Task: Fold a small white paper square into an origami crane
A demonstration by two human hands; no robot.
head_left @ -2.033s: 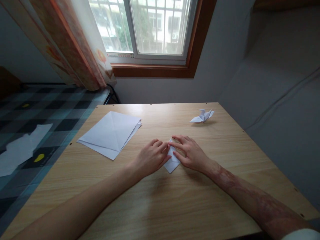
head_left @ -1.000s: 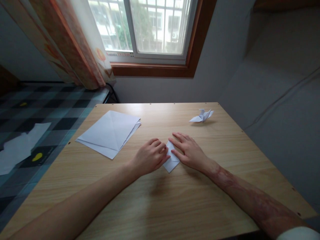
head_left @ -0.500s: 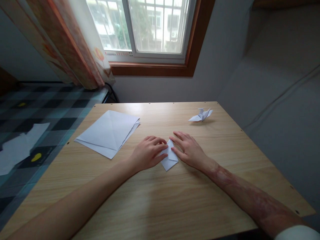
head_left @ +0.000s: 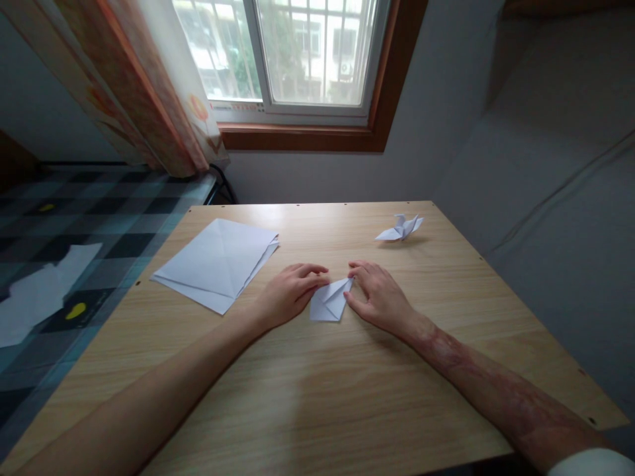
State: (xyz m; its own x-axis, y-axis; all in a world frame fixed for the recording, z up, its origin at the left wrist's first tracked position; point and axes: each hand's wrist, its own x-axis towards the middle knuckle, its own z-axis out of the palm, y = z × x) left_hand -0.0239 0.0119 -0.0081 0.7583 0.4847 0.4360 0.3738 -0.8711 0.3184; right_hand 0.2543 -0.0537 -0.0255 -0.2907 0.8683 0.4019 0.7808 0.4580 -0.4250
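A small folded piece of white paper (head_left: 329, 302) lies on the wooden table (head_left: 317, 390) between my hands. My left hand (head_left: 289, 295) rests palm down at its left side, fingers loosely curled, with fingertip and thumb on the paper's upper left edge. My right hand (head_left: 380, 299) is on the right, where its thumb and fingertips pinch the paper's pointed right tip. One flap of the paper stands slightly raised.
A stack of larger creased white sheets (head_left: 218, 263) lies on the table's left half. A finished folded paper figure (head_left: 399, 229) sits at the far right. A checkered bed (head_left: 74, 218) with loose paper (head_left: 34, 294) is beyond the left edge; a window (head_left: 292, 53) is ahead.
The folded paper has turned and shifted slightly left, its point now toward my right fingers. My hands have moved apart from covering it to holding its edges.
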